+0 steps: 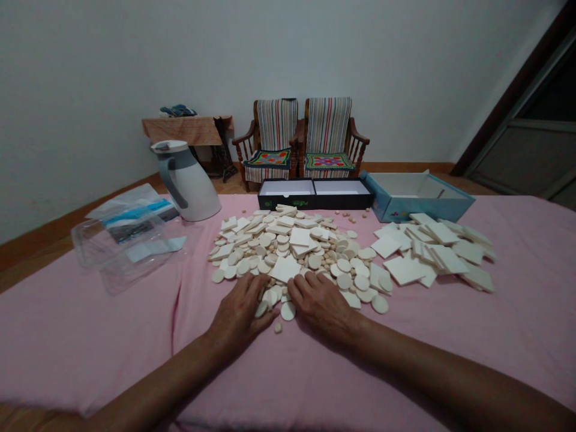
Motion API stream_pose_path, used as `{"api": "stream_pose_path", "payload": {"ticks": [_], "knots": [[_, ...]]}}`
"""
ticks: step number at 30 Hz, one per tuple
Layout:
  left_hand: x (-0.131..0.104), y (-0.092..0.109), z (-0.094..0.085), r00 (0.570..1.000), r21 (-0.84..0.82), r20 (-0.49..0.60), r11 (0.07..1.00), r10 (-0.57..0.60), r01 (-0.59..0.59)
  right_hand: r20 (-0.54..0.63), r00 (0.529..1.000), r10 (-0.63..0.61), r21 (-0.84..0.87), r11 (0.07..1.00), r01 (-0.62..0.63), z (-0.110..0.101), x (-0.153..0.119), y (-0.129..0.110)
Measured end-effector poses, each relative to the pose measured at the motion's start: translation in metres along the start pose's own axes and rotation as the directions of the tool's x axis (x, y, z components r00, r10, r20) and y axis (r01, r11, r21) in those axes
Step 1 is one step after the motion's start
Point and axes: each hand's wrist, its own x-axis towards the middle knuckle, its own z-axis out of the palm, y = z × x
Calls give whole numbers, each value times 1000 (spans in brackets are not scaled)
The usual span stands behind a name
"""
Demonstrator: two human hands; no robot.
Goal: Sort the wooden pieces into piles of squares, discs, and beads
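Note:
A large pile of pale wooden pieces (283, 240), mostly round discs with squares, strips and small cubes, lies in front of me. At its near edge, my left hand (243, 306) curls round a few wooden discs (261, 308), thumb and fingers on either side. My right hand (320, 303) rests against the pile with bent fingers; its fingertips and anything under them are hidden. Between the hands lie a loose disc (288, 311) and a square tile (285, 269). One small wooden cube (278, 328) sits apart on the cloth, nearer to me.
Square tiles (438, 249) form a second heap at right, before a blue box (418, 204). A black two-compartment box (315, 201) stands behind the pile. Clear plastic trays (121, 240) and a white-grey jug (191, 186) stand left on the pink cloth (112, 336).

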Motion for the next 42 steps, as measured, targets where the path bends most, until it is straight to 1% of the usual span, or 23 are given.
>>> {"api": "stream_pose_path", "payload": {"ticks": [5,8,10,13,15,18,20,22,24,25,27,28,29,30,31,32,33,34,36,37,39,42], "knots": [[9,11,4,998,43,56,999,-3,0,12,1000,1,-18,1000,-1,1,5,-3],[14,16,5,998,66,55,998,16,-20,59,998,-1,-3,1000,1,2,7,-3],[19,19,4,999,49,51,999,18,-20,97,995,28,26,999,-31,0,10,-2],[34,21,-2,1000,-5,-2,1000,17,-17,151,985,86,59,994,-95,-10,20,8],[52,20,-7,998,-11,-62,1000,26,-26,163,981,108,64,991,-120,-21,31,19],[87,14,-13,989,41,-145,999,41,-36,109,983,145,58,987,-152,-36,54,40],[108,10,-15,984,92,-170,995,51,-36,62,983,174,49,983,-177,-41,70,54],[122,7,-15,983,112,-171,993,63,-45,23,977,212,39,976,-213,-42,83,65],[125,6,-16,982,121,-174,991,77,-56,-35,968,249,21,968,-248,-40,89,72],[123,5,-17,980,127,-180,990,82,-60,-70,965,254,9,967,-254,-40,88,74],[110,2,-21,977,134,-190,989,93,-68,-120,963,242,-4,970,-244,-40,79,74],[101,1,-24,977,133,-186,988,101,-77,-118,966,232,8,973,-233,-41,70,72],[90,0,-28,980,122,-165,988,111,-91,-88,970,225,41,974,-222,-43,59,69],[78,-2,-32,984,106,-133,988,123,-109,-29,976,216,99,972,-212,-44,46,65],[65,-3,-35,987,80,-56,986,149,-144,49,980,194,179,963,-199,-46,32,61],[52,-4,-39,983,15,72,986,166,-168,139,980,140,279,944,-175,-47,17,56],[38,-5,-41,974,-21,164,988,155,-153,218,974,60,390,910,-143,-48,3,50],[25,-6,-43,966,-29,218,991,137,-133,268,963,-26,492,863,-113,-49,-10,45],[3,-7,-43,950,-27,289,993,115,-112,316,932,-178,633,771,-67,-50,-31,35],[-6,-6,-41,949,-29,299,995,101,-97,326,917,-230,670,741,-53,-50,-39,30],[-19,-4,-35,952,-43,292,996,88,-78,337,892,-301,705,708,-27,-50,-46,22],[-26,4,-23,967,-44,241,996,81,-73,327,878,-351,726,688,5,-49,-46,15]]}}
